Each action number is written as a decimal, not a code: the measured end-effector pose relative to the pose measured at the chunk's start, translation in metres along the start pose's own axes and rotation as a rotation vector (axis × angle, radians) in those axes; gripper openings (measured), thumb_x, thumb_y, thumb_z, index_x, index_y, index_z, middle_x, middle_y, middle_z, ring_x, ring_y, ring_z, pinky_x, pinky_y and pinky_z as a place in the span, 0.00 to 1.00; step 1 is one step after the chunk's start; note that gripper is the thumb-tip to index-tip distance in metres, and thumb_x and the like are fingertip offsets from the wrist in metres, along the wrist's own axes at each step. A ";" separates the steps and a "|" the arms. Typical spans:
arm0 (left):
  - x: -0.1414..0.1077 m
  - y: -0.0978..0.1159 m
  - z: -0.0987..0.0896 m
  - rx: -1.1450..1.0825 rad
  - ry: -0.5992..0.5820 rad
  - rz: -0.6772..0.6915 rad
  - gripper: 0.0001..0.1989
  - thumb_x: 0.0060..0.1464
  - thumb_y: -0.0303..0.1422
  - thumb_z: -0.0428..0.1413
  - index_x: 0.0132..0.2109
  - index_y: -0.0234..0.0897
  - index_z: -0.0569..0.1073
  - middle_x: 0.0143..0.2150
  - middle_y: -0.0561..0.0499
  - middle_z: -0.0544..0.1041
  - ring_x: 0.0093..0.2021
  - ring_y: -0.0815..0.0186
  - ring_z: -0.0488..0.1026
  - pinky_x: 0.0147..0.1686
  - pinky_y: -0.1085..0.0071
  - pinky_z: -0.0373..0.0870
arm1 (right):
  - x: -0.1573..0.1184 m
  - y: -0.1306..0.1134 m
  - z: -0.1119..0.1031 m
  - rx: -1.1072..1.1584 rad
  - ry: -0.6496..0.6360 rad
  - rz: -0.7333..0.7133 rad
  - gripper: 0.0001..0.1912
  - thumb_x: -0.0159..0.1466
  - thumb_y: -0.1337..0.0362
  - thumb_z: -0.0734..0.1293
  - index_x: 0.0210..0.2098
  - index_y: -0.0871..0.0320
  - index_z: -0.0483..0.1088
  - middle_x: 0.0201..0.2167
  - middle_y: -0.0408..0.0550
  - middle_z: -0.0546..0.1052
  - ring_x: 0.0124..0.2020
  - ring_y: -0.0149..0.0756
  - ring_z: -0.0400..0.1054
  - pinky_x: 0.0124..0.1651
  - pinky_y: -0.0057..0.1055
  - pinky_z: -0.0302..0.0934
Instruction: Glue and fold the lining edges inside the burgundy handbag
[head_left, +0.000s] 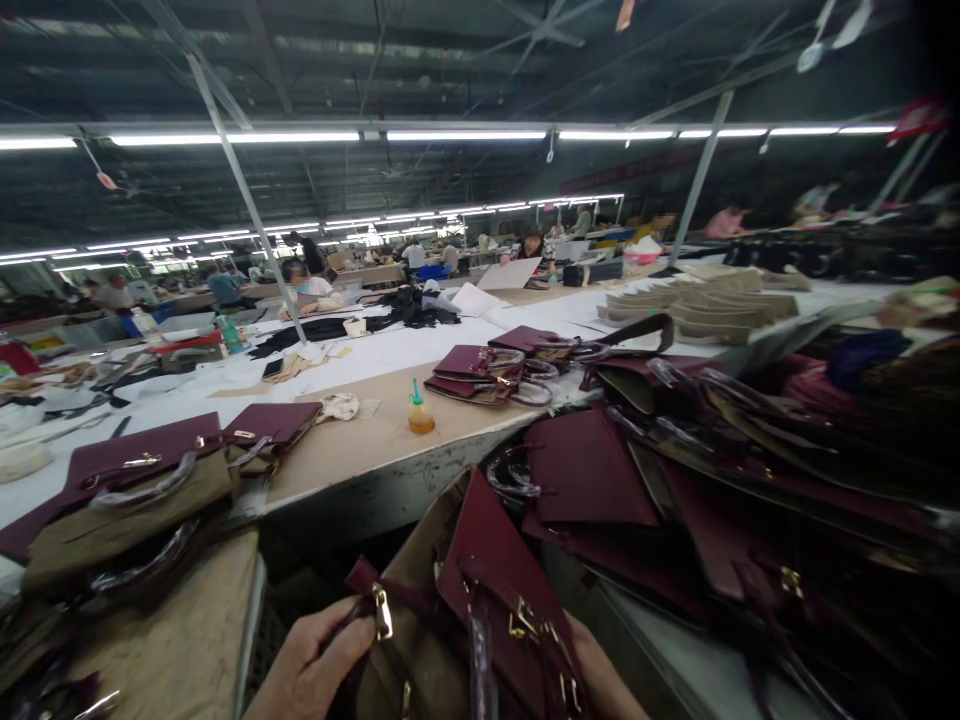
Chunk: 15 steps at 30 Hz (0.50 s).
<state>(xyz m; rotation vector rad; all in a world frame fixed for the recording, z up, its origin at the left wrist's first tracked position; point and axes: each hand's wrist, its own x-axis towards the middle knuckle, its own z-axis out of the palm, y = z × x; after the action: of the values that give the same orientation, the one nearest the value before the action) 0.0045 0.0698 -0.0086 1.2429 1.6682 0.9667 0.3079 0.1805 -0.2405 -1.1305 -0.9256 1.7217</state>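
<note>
A burgundy handbag with an olive-brown lining and gold buckles is tilted in front of me at the bottom centre. My left hand is closed around its left edge, thumb and fingers pinching beside a gold zipper pull. Along the bag's right side lies my right hand, its fingers hidden behind the burgundy panel. A handle in clear plastic wrap hangs down the bag's front.
Burgundy bags are piled to my right, and more bags lie at the left. On the long worktable stand a small bottle with amber liquid and a crumpled cloth. Co-workers sit farther back.
</note>
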 end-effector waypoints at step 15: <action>0.011 -0.029 -0.019 -0.023 -0.447 0.015 0.22 0.62 0.48 0.49 0.49 0.35 0.76 0.43 0.51 0.78 0.47 0.60 0.71 0.47 0.71 0.66 | -0.038 -0.147 0.117 -1.009 -0.648 -1.010 0.14 0.74 0.60 0.54 0.34 0.58 0.62 0.30 0.43 0.68 0.35 0.35 0.59 0.46 0.40 0.52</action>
<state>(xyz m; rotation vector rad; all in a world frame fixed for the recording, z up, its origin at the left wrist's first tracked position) -0.0245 0.0718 -0.0302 1.3418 1.2948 0.6529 0.2433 0.1834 -0.0599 -0.3850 -2.4029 0.6820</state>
